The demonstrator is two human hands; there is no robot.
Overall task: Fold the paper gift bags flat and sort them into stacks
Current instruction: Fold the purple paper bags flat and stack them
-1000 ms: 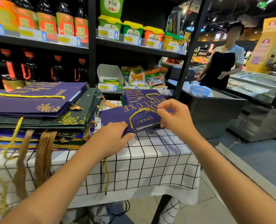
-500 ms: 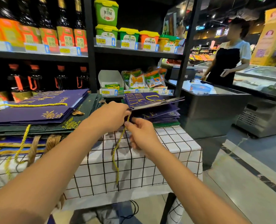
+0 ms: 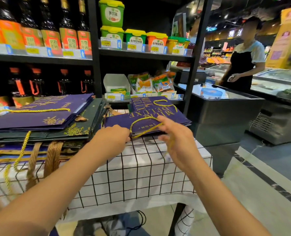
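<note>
1. The left hand (image 3: 113, 137) curls its fingers at the near edge of the small purple bag (image 3: 146, 122); they seem to pinch that edge, though the fingertips are hidden.
2. The right hand (image 3: 177, 140) is blurred, with fingers spread and relaxed just beside the same edge, and whether it holds anything cannot be told.
3. A gold cord handle (image 3: 143, 122) loops across the top of this bag, next to both hands.
4. The bag lies flat on top of a short stack of similar purple bags, on the far right part of the checked tablecloth (image 3: 141, 176).
5. To the left, apart from it, a taller pile (image 3: 42, 123) of large flat bags rests on the same cloth, a large purple bag (image 3: 39, 113) on top and dark green ones beneath.
6. Behind stand shop shelves (image 3: 93, 57) with bottles and tubs.
</note>
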